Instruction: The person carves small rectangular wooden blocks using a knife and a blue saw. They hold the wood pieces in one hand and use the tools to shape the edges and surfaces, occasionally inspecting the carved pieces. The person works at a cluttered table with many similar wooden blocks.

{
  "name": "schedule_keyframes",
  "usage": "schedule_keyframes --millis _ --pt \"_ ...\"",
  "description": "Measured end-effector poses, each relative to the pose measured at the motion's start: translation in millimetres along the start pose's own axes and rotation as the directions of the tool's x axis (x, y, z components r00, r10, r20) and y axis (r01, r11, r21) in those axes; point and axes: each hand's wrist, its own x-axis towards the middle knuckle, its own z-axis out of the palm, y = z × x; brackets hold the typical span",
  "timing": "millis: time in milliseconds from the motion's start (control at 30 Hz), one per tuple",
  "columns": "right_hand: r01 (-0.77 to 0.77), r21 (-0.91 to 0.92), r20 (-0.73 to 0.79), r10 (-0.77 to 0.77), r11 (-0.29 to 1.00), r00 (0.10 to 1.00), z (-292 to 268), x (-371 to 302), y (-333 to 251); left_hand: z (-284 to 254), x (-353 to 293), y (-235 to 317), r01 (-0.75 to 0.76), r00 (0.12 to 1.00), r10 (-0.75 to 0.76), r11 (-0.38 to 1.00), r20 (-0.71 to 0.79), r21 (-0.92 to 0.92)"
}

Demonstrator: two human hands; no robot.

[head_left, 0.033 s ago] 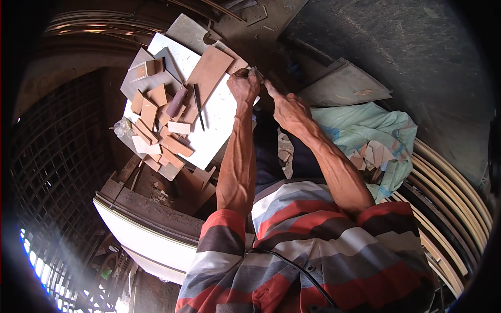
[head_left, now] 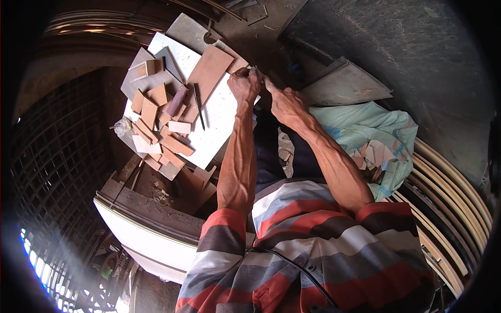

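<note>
My left hand (head_left: 245, 86) is closed at the right edge of a white board (head_left: 211, 141), its fingers curled around something too small and hidden to make out. Close beside it, my right hand (head_left: 287, 106) has its thumb side turned toward the left fingertips, the index finger stretched forward and the others curled under. What the right hand grips, if anything, cannot be seen. A flat brown panel (head_left: 211, 68) lies on the board to the left of my hands. Near that panel rest a black pen (head_left: 199, 107) and a dark reddish-brown rounded piece (head_left: 177, 101).
Several small brown wood offcuts (head_left: 149, 113) are heaped on the board's left part. At the right, a pale green sack (head_left: 365, 125) holds more scraps. Curved stacked strips (head_left: 449, 182) run along the right side. A white-faced panel (head_left: 141, 235) stands at lower left.
My right hand has shifted slightly up and to the left, toward my left hand. The left hand and the things on the board stay as they were.
</note>
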Motion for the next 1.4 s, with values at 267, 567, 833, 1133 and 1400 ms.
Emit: schedule_keyframes --millis 267,567,833,1133,1400 --pt "-0.075 -0.035 0.094 0.078 0.997 0.993 -14.2 -3.7 -11.3 -1.2 -0.7 3.9 0.022 0.999 -0.02 0.999 -0.039 0.035" --pt "-0.068 -0.053 0.026 0.07 0.996 0.997 -19.6 -18.8 -12.9 -3.0 -3.7 16.0 0.03 0.999 -0.03 1.0 -0.035 0.008" --pt "-0.006 0.042 0.022 0.005 0.999 1.0 -11.6 -16.0 -5.4 1.7 -3.2 -2.7 0.036 0.997 -0.034 0.999 -0.076 0.028" --pt "-0.027 0.083 -0.009 0.028 0.996 1.0 -2.5 -12.8 -3.4 0.2 -2.5 4.8 -0.02 0.997 0.026 0.997 -0.078 0.076" --pt "0.038 -0.057 -0.125 -0.045 0.998 0.991 1.6 -6.7 -3.4 -0.9 -2.0 1.9 0.0 0.998 0.004 0.997 -0.059 0.073"
